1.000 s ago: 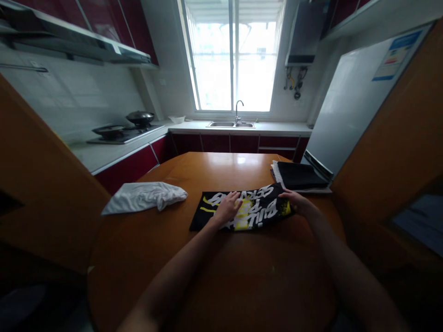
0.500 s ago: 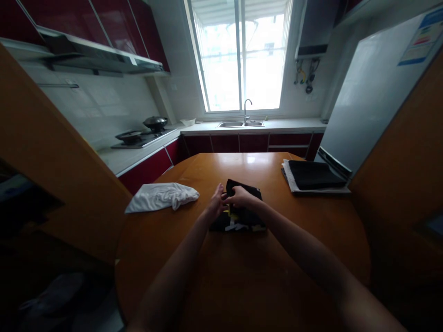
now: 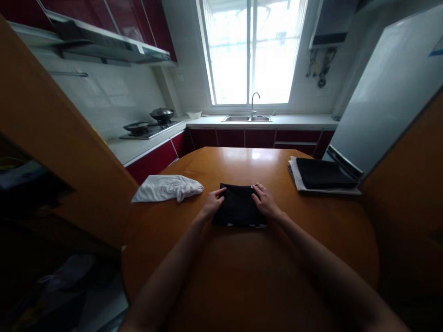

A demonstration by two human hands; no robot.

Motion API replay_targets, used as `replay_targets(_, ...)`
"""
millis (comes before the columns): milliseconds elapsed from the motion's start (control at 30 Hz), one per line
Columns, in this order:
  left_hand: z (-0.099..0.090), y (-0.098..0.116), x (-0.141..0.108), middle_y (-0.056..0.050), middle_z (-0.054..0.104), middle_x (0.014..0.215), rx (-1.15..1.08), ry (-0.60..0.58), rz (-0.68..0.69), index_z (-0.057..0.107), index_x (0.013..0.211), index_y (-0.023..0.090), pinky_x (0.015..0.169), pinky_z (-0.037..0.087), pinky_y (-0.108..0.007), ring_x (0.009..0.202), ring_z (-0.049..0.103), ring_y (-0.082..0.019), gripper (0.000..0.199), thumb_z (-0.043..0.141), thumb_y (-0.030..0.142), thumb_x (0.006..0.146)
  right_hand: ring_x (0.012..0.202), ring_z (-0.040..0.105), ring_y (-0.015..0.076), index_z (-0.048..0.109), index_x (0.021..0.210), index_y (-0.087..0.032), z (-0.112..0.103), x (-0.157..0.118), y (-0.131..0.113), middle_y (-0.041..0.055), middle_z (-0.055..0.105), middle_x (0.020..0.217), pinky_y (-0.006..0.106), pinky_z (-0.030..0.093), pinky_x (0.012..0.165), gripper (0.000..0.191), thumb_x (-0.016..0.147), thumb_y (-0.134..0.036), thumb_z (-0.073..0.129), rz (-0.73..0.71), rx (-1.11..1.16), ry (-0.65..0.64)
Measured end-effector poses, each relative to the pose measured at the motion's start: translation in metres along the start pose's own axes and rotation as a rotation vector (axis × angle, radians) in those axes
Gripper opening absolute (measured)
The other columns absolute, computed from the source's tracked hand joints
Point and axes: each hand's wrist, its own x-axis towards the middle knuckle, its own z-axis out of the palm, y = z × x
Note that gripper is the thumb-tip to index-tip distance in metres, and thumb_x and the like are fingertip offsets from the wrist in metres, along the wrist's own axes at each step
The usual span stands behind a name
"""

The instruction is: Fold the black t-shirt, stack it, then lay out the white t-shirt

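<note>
A black folded garment lies flat on the wooden table in front of me, a little patterned fabric showing along its near edge. My left hand grips its far left corner, thumb and fingers on the cloth. At the far right corner, my right hand holds the edge with the thumb on top. Whatever lies under the top layer is hidden.
Left of my hands, a crumpled white cloth rests on the round-ended wooden table. A stack of folded dark and grey cloths lies at the right edge. Beyond are a sink, a stove with pans, and a fridge.
The black garment's upper part has been folded down, covering most of the patterned and yellow areas. My hands have moved apart to its two far corners. The view has shifted slightly.
</note>
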Motion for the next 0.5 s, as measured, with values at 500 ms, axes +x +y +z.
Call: replay_targets(500, 0.012, -0.004, 0.009, -0.016, 0.048, 0.152, 0.768, 0.047, 0.376, 0.054, 0.143, 0.011, 0.121, 0.031, -0.043, 0.143, 0.041, -0.027, 0.051, 0.044, 0.014, 0.093, 0.155, 0.007, 0.0273, 0.034, 0.156, -0.012, 0.026, -0.002, -0.025, 0.014, 0.015, 0.167, 0.054, 0.003, 0.122, 0.066, 0.099, -0.045, 0.039, 0.078, -0.262, -0.148)
